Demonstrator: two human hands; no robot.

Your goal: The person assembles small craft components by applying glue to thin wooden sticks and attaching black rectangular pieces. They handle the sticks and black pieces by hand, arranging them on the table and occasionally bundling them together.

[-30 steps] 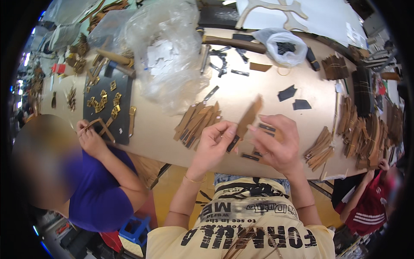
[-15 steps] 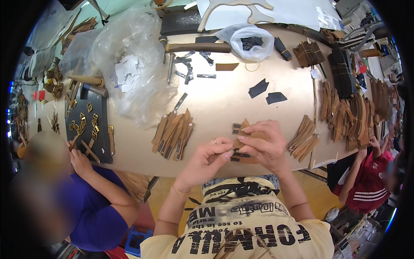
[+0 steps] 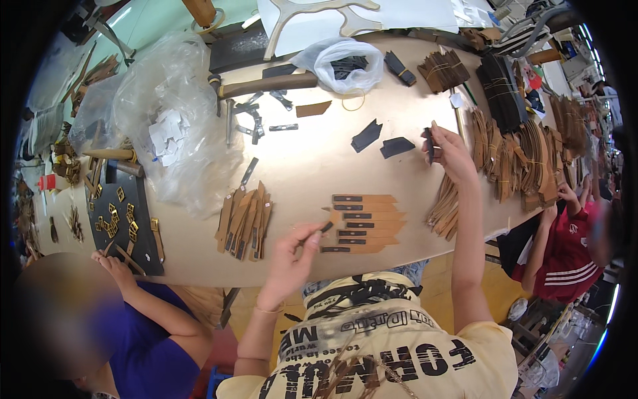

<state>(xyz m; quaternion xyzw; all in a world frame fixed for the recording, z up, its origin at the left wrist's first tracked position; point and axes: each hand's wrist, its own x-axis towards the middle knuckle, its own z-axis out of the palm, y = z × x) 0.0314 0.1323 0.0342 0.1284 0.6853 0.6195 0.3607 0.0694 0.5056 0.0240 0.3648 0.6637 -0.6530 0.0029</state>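
Note:
Several tan leather strips lie side by side in front of me, pointed ends to the right, each with a small black piece near its left end. My left hand is at their left, thumb and fingers pinching a small dark piece; a tan edge shows just above it. Farther off to the right, my right hand is raised with a black leather piece between its fingertips. Two more black pieces with cut ends lie left of that hand. A fanned pile of strips is left of my left hand.
Bundled brown strips fill the right side. At the back are a white plastic bag, a hammer and loose black pieces. A large clear bag lies left. Co-workers' hands work at both sides.
My hands have parted. The right one has moved far and right with a black piece; the left has drawn back left, uncovering the row of strips. The view has shifted slightly.

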